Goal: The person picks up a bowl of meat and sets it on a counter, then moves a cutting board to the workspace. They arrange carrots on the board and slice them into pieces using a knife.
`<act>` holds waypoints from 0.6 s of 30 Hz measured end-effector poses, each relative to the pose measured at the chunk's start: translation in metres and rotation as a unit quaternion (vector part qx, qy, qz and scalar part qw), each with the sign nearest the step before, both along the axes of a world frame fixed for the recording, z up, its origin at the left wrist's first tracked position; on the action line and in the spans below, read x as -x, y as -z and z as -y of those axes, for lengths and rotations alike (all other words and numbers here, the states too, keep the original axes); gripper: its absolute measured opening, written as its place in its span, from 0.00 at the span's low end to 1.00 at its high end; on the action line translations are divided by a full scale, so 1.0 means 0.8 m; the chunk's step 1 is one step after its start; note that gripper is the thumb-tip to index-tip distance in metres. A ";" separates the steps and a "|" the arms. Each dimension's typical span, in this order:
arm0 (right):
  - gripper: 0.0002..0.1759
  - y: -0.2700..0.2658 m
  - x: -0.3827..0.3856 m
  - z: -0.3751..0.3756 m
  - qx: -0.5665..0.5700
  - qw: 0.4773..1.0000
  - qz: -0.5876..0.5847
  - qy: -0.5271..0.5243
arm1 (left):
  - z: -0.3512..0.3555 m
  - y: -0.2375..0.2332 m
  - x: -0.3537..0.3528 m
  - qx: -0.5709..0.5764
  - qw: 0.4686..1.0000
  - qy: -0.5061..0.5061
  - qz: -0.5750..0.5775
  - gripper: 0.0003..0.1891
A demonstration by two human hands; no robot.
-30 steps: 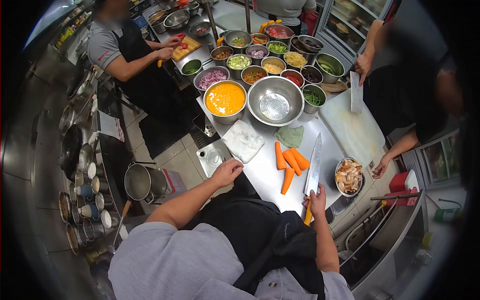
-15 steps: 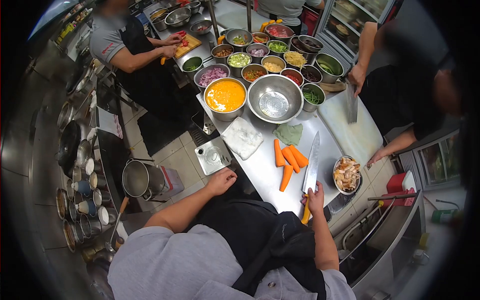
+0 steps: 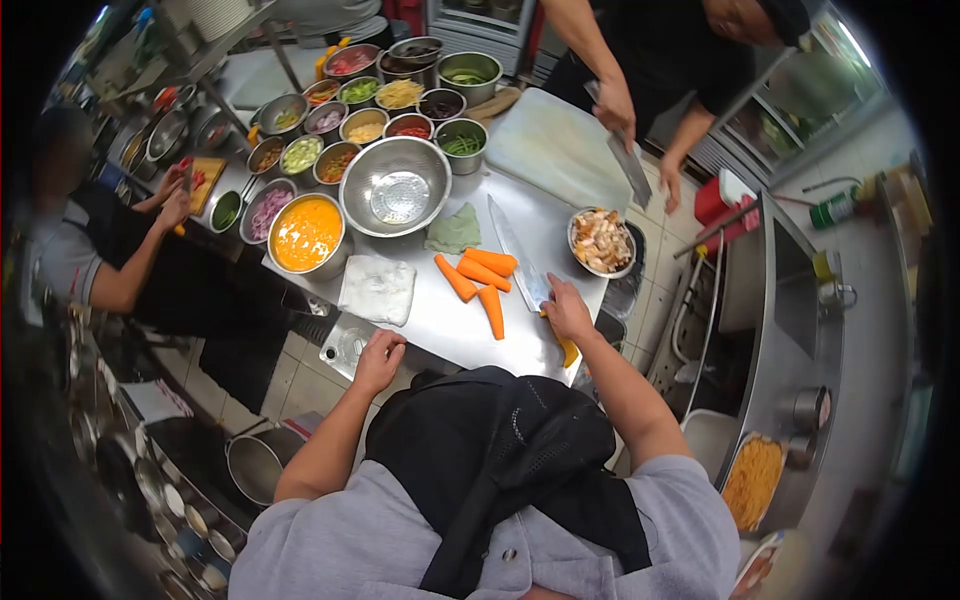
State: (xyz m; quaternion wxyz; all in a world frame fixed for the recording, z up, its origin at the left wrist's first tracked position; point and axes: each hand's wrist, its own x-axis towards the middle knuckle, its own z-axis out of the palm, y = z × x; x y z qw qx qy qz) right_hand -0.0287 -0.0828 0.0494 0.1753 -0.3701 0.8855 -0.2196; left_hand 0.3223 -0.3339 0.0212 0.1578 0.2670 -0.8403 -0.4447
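My left hand (image 3: 378, 362) is at the table's near edge, below a folded white cloth (image 3: 378, 290), its fingers curled with nothing visible in them. A large knife (image 3: 512, 252) lies with its blade on the steel table, pointing away from me. My right hand (image 3: 568, 310) is closed at the front of its yellow handle, index finger stretched out. Left of the blade are several peeled carrots (image 3: 488, 263) and a green cloth (image 3: 454, 230). The perforated steel bowl (image 3: 396, 186) stands beside a pot of orange liquid (image 3: 307, 234). A bowl of chopped pieces (image 3: 601, 242) is right of the knife.
Across the table a co-worker holds a cleaver (image 3: 628, 168) beside a white cutting board (image 3: 550, 146). Another person at the left works at a wooden board (image 3: 205, 180). Several bowls of cut vegetables (image 3: 302, 154) crowd the back. A steel counter (image 3: 760, 290) stands at the right.
The view has turned, so the table appears further left. My right index finger is now stretched out near the knife. The co-worker's cleaver has moved off the board, toward the bowl of chopped pieces.
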 end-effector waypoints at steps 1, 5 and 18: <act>0.37 -0.008 -0.008 0.000 -0.002 1.000 0.000 0.014 | 0.003 -0.002 0.006 -0.006 1.000 0.009 -0.014 0.06; 0.37 -0.021 -0.033 -0.013 -0.014 0.999 -0.036 0.026 | 0.015 -0.014 0.022 -0.015 0.998 0.051 -0.022 0.07; 0.30 0.032 -0.183 -0.238 0.022 0.962 -0.021 0.273 | 0.031 0.021 -0.013 -0.135 0.972 0.192 0.017 0.08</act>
